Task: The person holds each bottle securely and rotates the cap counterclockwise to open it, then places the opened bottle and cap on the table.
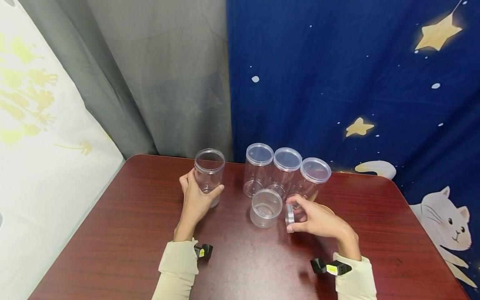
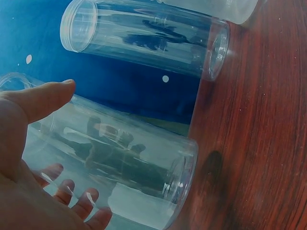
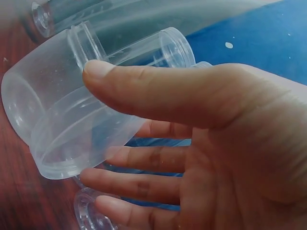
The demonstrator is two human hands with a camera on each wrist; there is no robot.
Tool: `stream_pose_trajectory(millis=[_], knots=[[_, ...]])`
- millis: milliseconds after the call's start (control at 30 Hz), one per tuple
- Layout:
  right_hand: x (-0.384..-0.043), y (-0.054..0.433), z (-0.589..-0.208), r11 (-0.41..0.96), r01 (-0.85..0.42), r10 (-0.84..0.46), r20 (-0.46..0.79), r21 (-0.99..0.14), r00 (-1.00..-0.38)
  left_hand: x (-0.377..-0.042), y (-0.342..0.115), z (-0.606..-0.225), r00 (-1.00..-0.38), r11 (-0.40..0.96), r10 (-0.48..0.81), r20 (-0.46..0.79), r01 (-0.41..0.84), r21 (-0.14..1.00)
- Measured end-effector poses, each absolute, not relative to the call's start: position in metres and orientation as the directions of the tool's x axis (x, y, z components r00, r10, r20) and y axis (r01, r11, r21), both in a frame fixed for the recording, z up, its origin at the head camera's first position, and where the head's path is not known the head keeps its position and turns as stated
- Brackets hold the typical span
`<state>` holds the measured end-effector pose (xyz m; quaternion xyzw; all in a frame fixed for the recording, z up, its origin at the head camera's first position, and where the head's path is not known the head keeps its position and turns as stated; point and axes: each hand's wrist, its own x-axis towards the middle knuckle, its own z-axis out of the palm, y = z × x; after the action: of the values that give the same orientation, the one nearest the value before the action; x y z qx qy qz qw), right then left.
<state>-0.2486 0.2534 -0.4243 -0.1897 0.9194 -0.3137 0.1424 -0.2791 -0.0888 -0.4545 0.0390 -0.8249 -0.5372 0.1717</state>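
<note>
My left hand (image 1: 198,202) grips a tall clear plastic jar (image 1: 209,177), its thumb on one side and its fingers round the other. This jar stands upright, its threaded rim bare of a lid. In the left wrist view the fingers show through the jar wall (image 2: 129,153). Between thumb and fingertips my right hand (image 1: 320,220) pinches a clear screw lid (image 1: 290,218), tilted on edge. Just left of that lid, a short wide clear jar (image 1: 265,217) stands on the table with its mouth uncovered. The right wrist view has the lid (image 3: 72,139) overlapping the short jar (image 3: 36,81).
Three tall lidded jars, the left one (image 1: 258,168), the middle one (image 1: 286,168) and the right one (image 1: 314,177), stand close together behind the short jar. The dark red table (image 1: 232,258) ends at a grey curtain (image 1: 180,96) and a blue curtain (image 1: 300,104).
</note>
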Motion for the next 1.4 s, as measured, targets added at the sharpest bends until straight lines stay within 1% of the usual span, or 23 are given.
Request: stream_pose_trajectory(millis=[200,533,833,1033,1400], knots=[[-0.250,0.254,-0.427,0.677,-0.256,-0.480,-0.150,-0.690,-0.865,-0.280,-0.089,-0.455,-0.940,0.418,-0.244,0.237,0.119,0.901],[-0.253,0.256,-0.434,0.644,-0.262,-0.513,-0.153,-0.719,-0.844,-0.280,-0.091,-0.459,-0.935,0.427,-0.253,0.247,0.121,0.896],[-0.256,0.257,-0.440,0.610,-0.257,-0.539,-0.155,-0.749,-0.828,-0.280,-0.092,-0.461,-0.938,0.423,-0.260,0.230,0.104,0.900],[-0.255,0.259,-0.439,0.636,-0.294,-0.540,-0.140,-0.714,-0.830,-0.281,-0.093,-0.462,-0.938,0.427,-0.265,0.223,0.093,0.899],[-0.256,0.258,-0.436,0.693,-0.360,-0.547,-0.131,-0.625,-0.827,-0.284,-0.094,-0.465,-0.922,0.439,-0.297,0.248,0.099,0.893]])
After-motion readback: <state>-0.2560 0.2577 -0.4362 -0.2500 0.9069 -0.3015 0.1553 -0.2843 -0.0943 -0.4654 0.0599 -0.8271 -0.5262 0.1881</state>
